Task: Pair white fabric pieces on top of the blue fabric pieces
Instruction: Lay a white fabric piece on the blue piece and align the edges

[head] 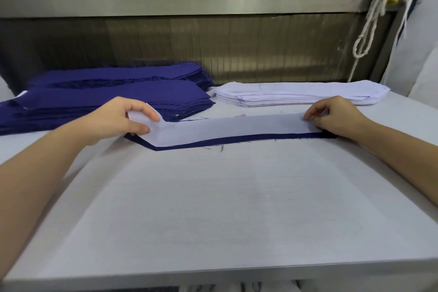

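A long white fabric piece [227, 129] lies across a blue fabric piece [237, 140] on the table, with only the blue piece's near edge showing under it. My left hand [123, 121] pinches the white piece's left end between thumb and fingers, slightly lifted. At the right end, my right hand [331, 114] holds the white piece with its fingertips. A stack of blue pieces [113, 99] sits at the back left. A stack of white pieces [296, 93] sits at the back right.
The white padded table [213, 208] stretches toward me in front of the pieces. A metal machine housing [213, 31] rises behind the stacks. White cords [369, 31] hang at the upper right.
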The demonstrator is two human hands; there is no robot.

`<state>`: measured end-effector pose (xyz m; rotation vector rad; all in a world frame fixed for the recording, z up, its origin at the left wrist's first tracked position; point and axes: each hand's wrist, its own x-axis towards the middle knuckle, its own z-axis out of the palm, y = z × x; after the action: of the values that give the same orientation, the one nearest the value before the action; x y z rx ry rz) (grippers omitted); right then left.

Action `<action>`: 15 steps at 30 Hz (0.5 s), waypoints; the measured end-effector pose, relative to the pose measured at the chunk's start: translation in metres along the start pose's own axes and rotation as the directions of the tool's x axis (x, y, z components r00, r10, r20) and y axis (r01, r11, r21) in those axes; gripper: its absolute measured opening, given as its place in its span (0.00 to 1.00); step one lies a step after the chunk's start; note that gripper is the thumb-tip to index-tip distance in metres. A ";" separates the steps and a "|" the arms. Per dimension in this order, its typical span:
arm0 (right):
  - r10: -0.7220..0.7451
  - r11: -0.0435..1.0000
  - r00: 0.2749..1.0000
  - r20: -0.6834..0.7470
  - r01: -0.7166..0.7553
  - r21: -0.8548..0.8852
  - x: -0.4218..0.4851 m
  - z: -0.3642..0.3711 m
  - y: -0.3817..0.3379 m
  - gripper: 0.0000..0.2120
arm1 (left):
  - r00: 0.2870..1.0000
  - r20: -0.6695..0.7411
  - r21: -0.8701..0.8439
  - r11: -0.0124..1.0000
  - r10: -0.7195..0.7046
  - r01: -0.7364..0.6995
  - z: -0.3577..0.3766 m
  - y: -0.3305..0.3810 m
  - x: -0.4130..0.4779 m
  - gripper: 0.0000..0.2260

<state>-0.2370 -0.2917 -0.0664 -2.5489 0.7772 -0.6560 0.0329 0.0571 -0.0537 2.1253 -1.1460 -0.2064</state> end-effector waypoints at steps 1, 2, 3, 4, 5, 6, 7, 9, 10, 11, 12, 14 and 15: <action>0.006 1.000 1.000 0.004 -0.006 -0.007 0.000 0.000 0.000 0.13 | 1.000 0.004 0.008 1.000 -0.001 0.000 0.000 -0.001 0.001 0.18; 0.010 1.000 1.000 0.004 -0.010 -0.014 0.001 0.000 0.000 0.12 | 1.000 0.009 0.011 1.000 0.000 0.000 0.000 -0.002 0.001 0.17; 0.012 1.000 1.000 0.002 -0.012 -0.018 0.001 0.000 0.000 0.12 | 1.000 0.015 0.013 1.000 0.000 -0.001 0.001 -0.003 0.002 0.17; 0.013 1.000 1.000 -0.001 -0.013 -0.020 0.000 0.000 0.000 0.12 | 1.000 0.019 0.017 1.000 0.001 -0.002 0.001 -0.003 0.001 0.16; 0.013 1.000 1.000 -0.004 -0.013 -0.021 0.000 -0.001 0.000 0.13 | 1.000 0.022 0.019 1.000 0.002 -0.003 0.001 -0.004 0.001 0.16; 0.011 1.000 1.000 -0.006 -0.011 -0.017 0.000 -0.001 0.000 0.13 | 1.000 0.024 0.020 1.000 0.002 -0.003 0.002 -0.003 0.001 0.16; 0.008 1.000 1.000 -0.007 -0.008 -0.012 0.000 -0.001 0.000 0.14 | 1.000 0.024 0.020 1.000 0.002 -0.003 0.002 -0.003 0.001 0.16; -0.005 1.000 1.000 -0.010 0.005 -0.010 0.000 -0.002 0.000 0.14 | 1.000 0.025 0.021 1.000 0.004 -0.004 0.002 -0.002 0.001 0.16; -0.012 1.000 1.000 -0.013 0.012 -0.013 0.000 -0.002 0.000 0.15 | 1.000 0.024 0.023 1.000 0.006 -0.007 0.003 -0.002 0.000 0.15; -0.017 1.000 1.000 -0.019 0.017 -0.016 0.000 -0.002 0.001 0.15 | 1.000 0.023 0.027 1.000 0.010 -0.011 0.003 -0.001 0.000 0.15; -0.020 1.000 0.999 -0.028 0.019 -0.016 0.000 -0.002 0.001 0.15 | 1.000 0.020 0.032 0.999 0.013 -0.014 0.003 -0.001 0.000 0.14; -0.016 1.000 0.999 -0.052 0.015 -0.007 0.001 -0.002 0.003 0.16 | 1.000 0.014 0.041 0.999 0.016 -0.017 0.003 0.000 0.000 0.13; -0.011 1.000 0.998 -0.061 0.011 -0.005 0.002 -0.002 0.004 0.16 | 1.000 0.014 0.047 0.999 0.019 -0.019 0.003 0.000 0.000 0.13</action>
<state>-0.2380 -0.2962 -0.0663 -2.5501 0.7861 -0.7397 0.0311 0.0554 -0.0559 2.1563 -1.1895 -0.1875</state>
